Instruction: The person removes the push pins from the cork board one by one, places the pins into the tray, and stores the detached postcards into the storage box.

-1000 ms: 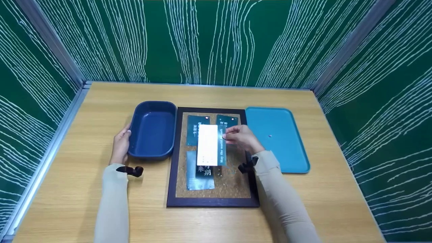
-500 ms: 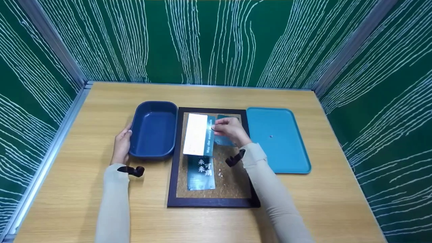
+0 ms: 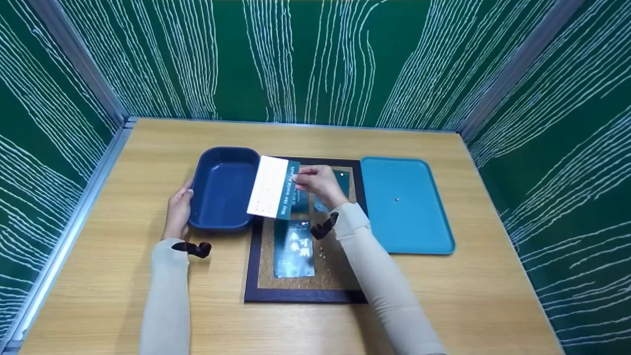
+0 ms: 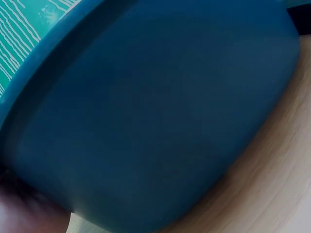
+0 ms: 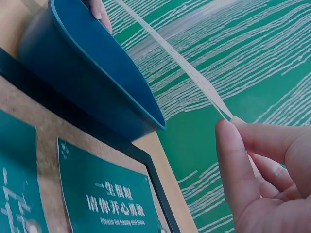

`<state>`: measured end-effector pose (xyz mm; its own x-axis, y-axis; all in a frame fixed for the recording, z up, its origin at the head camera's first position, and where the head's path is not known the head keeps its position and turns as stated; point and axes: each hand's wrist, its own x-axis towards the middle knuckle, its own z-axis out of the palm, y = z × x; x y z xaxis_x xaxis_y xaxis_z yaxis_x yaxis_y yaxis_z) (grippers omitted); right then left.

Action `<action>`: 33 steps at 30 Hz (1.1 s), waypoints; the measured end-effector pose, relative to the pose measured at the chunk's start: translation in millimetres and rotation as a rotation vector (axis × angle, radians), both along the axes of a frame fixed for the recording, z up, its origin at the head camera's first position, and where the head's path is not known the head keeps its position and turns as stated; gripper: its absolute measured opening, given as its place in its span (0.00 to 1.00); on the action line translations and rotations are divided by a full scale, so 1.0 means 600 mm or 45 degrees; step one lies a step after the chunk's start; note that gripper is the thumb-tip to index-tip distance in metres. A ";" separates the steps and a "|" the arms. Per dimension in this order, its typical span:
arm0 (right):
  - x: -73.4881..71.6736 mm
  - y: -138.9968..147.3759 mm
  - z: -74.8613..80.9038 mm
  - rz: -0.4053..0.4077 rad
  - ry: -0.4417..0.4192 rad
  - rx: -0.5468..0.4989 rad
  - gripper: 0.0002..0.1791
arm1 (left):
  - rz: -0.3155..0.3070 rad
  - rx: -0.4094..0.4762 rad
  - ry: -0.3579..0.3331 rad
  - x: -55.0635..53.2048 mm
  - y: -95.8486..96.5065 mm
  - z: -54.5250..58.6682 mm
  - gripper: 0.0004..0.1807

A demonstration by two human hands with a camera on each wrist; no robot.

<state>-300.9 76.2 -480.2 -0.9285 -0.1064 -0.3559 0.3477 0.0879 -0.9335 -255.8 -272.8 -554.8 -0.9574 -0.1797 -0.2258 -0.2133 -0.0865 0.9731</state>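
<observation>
Between thumb and fingers my right hand (image 3: 321,185) pinches the right edge of a white-and-green card (image 3: 268,190), lifted over the seam between the bin and the corkboard. In the right wrist view the card (image 5: 187,68) shows nearly edge-on at the fingertips (image 5: 228,133). My left hand (image 3: 177,209) grips the left side of a deep blue bin (image 3: 224,195), thumb at the rim. The bin's outer wall (image 4: 155,107) fills most of the left wrist view. Beneath the held card lies a dark-framed corkboard (image 3: 340,276) bearing green cards, including a lower one (image 3: 291,256) with white characters.
A turquoise tray (image 3: 414,222) lies right of the corkboard, with one small pin (image 3: 396,199) on it. Several tiny clear pins (image 3: 322,252) sit on the cork. Green panels with white lines (image 3: 335,64) wall in the wooden table (image 3: 98,246).
My right hand has carried the card left and away from me, from over the corkboard's middle to the bin's right rim. The left hand and bin have stayed put.
</observation>
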 end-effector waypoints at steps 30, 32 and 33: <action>-0.008 -0.135 -0.018 -0.140 0.104 -0.045 0.12 | 0.024 0.008 0.029 -0.003 0.003 -0.002 0.25; -0.008 -0.144 -0.021 -0.161 0.117 -0.069 0.13 | 0.028 0.004 0.028 -0.003 0.003 -0.003 0.25; -0.007 -0.149 -0.022 -0.166 0.124 -0.075 0.14 | 0.031 0.004 0.027 -0.003 0.003 -0.004 0.25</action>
<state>-305.0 -13.1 -493.3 -0.9656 -0.0009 -0.2602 0.2602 -0.0081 -0.9655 -257.4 -270.9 -557.0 -0.9572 -0.2026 -0.2065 -0.1907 -0.0947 0.9771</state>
